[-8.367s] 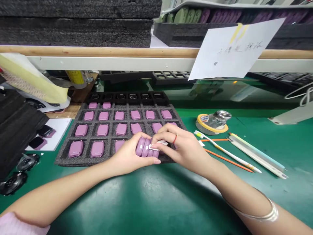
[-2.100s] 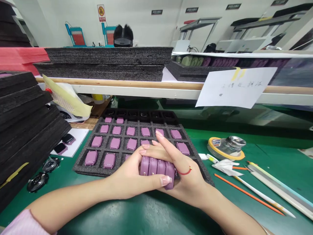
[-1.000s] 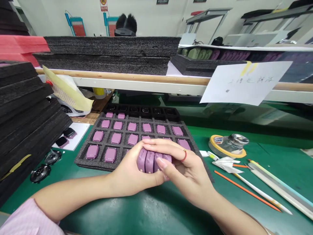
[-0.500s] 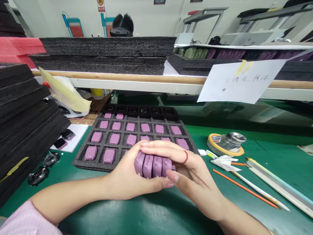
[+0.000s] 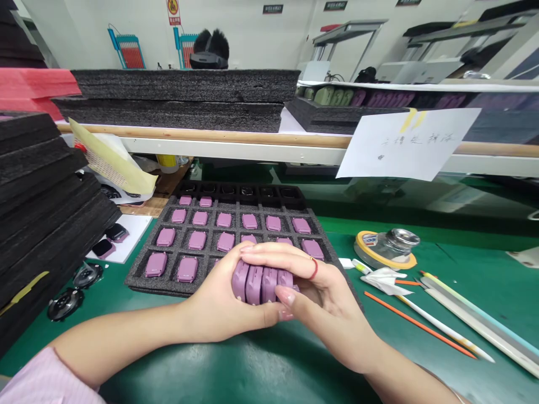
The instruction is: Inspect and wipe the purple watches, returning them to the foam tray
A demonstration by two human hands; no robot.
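Note:
A row of several purple watch cases is clasped between my two hands, in front of a foam tray. My left hand wraps the row from the left, its thumb along the underside. From the right, my right hand closes over the top with its fingers, while its thumb presses near the right end. Behind them lies the black foam tray, with purple watch cases in many of its compartments. My hands hide part of the tray's front rows.
Stacked black foam sheets rise at the left. Two dark round watch parts lie nearby. To the right are a tape roll, a glass bottle, an orange stick and a white pen-like tool. A shelf edge spans the back.
My right hand and its thumb have shifted slightly left against the row of watch cases. Both hands keep hold of it. The view has tilted up a little.

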